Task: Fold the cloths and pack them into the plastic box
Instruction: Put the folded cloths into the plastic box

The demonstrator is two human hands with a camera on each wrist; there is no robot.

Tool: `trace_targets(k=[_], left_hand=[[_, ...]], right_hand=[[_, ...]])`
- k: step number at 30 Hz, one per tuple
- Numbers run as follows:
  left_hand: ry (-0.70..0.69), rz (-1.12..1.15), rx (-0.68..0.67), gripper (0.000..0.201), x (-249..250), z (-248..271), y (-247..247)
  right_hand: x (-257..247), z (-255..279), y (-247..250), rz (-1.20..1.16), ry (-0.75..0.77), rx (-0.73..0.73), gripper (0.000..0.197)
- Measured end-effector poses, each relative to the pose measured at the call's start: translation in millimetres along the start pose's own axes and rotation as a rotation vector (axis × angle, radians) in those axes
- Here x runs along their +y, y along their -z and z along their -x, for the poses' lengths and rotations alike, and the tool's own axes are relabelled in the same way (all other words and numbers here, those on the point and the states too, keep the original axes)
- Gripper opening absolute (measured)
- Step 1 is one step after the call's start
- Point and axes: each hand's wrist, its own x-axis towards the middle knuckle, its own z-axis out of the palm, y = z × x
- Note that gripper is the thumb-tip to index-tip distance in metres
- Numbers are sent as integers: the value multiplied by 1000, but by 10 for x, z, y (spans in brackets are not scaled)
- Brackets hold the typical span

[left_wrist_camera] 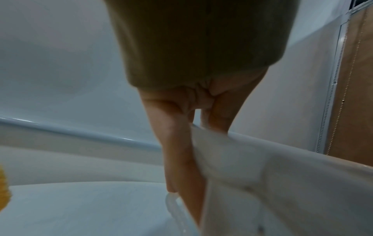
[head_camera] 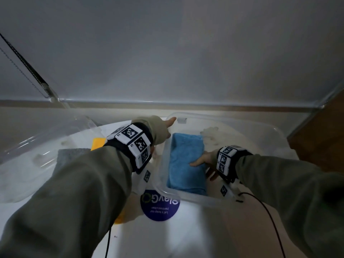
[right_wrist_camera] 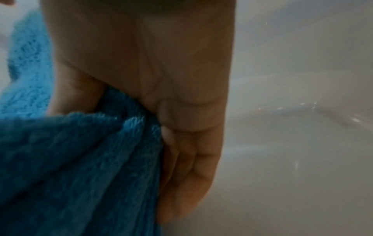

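A clear plastic box (head_camera: 232,120) stands on the white table, right of centre. A folded blue cloth (head_camera: 186,161) lies inside along its left wall. My right hand (head_camera: 202,161) holds the cloth's right edge, thumb on top and fingers down its side; the right wrist view shows the blue cloth (right_wrist_camera: 70,167) pinched between the thumb and the fingers of my right hand (right_wrist_camera: 171,111). My left hand (head_camera: 165,131) is at the box's far left corner. In the left wrist view my left hand (left_wrist_camera: 181,143) straddles the box wall (left_wrist_camera: 262,175), pinching it.
A grey cloth (head_camera: 70,157) and a yellow cloth (head_camera: 98,143) lie left of the box, partly under my left arm. The clear lid (head_camera: 37,146) sits at far left. A purple round sticker (head_camera: 160,207) and a black cable (head_camera: 270,211) are near me. A wall rises close behind.
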Motion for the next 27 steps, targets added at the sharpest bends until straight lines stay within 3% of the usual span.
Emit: trace_targets(k=[3,5,8,10,11,12,14,18,22,25,27], left_hand=[[29,-138,-45,71,7,-6,26],[46,-157,-40,70,37,65,25],[19,-75,-25,64,46,124,11],[47,-106,-23,69,29,131,28],[69,-130,-18,71,26,154,34],[90,-113,-16,71,34,174,32],[69,0,-11,65,43,185,16],[113,6,-13,70,41,165,6],[89,102,46,68,3,192,-12],[0,446,-9,67,-97,275,-5],[-7,676,-45,65,-256,405,64]], right_hand=[[-43,138,78,140,12,-41,80],[-142,305,137,408,39,0,80],[-435,775,132,1049,239,346,50],[-548,919,53,1224,400,470,44],[-566,934,-19,1266,451,467,53],[-562,885,-91,1326,423,435,77],[-522,740,-245,1499,276,355,116],[-479,445,-421,1460,230,348,130],[-561,518,-475,1474,182,331,125],[-685,762,-441,1398,196,276,108],[-802,1014,-391,1346,262,365,82]])
